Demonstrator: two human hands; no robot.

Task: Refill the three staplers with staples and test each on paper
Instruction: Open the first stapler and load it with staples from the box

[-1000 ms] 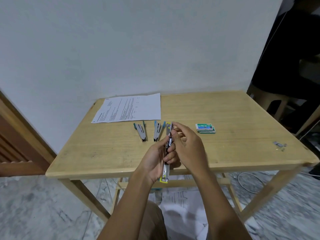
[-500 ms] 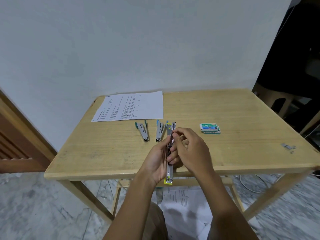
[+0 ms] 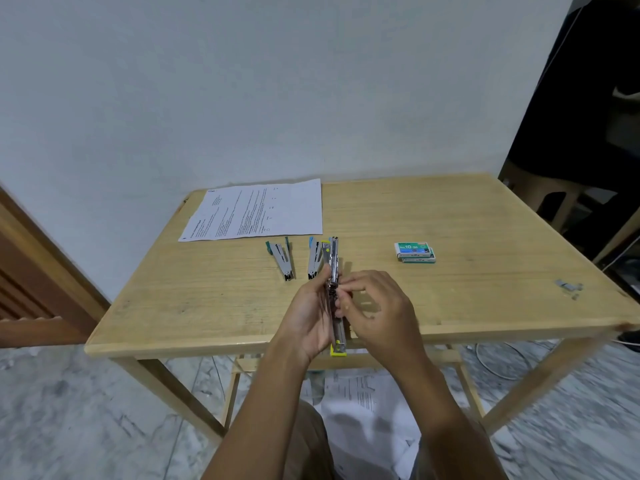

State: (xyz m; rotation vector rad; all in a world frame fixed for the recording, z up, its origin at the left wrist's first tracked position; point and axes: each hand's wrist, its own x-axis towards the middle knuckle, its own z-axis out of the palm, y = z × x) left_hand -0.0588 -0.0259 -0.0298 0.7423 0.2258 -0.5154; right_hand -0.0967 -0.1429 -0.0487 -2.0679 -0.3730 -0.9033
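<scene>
From the head camera, my left hand is curled round the yellow stapler, thumb on one side and fingers on the other, holding it swung open above the near edge of the table. Its metal arm points away from me and its yellow end hangs just past the table edge. My right hand has its fingers bunched, the tips pinching at the stapler's metal channel near the middle; I cannot tell whether any staples sit between them.

Two more staplers lie open on the tabletop just beyond my hands: the teal stapler to the left and the blue stapler beside it, right next to the far end of the one I hold. The printed paper lies flat behind them near the wall. The staple boxes are stacked to the right, and a few loose staples lie near the right edge
</scene>
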